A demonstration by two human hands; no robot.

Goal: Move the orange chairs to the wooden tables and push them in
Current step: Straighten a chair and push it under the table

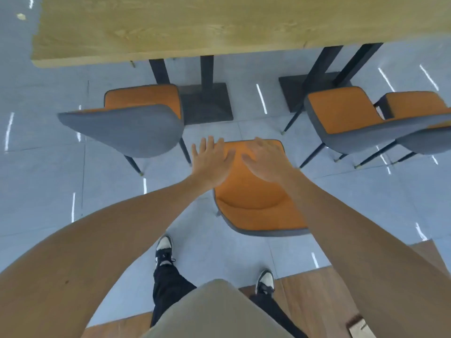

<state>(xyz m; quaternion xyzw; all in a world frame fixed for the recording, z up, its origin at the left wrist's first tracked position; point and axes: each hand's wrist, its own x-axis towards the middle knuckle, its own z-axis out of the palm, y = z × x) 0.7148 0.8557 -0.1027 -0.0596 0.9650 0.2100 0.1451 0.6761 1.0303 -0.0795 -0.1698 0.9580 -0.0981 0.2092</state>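
An orange chair [253,191] with a grey shell stands on the grey floor right in front of me, its seat facing the wooden table [195,28]. My left hand [211,161] hovers flat and open over the seat's left front corner. My right hand [267,159] is spread open over the seat's right front part. Neither hand grips anything. A second orange chair [136,118] stands to the left, close to the table edge. Two more orange chairs [346,115] [415,106] stand together at the right.
Black table legs with square base plates [207,103] [307,91] stand under the table between the chairs. My feet [164,250] are behind the near chair. A brown wooden floor strip [317,301] runs along the bottom right.
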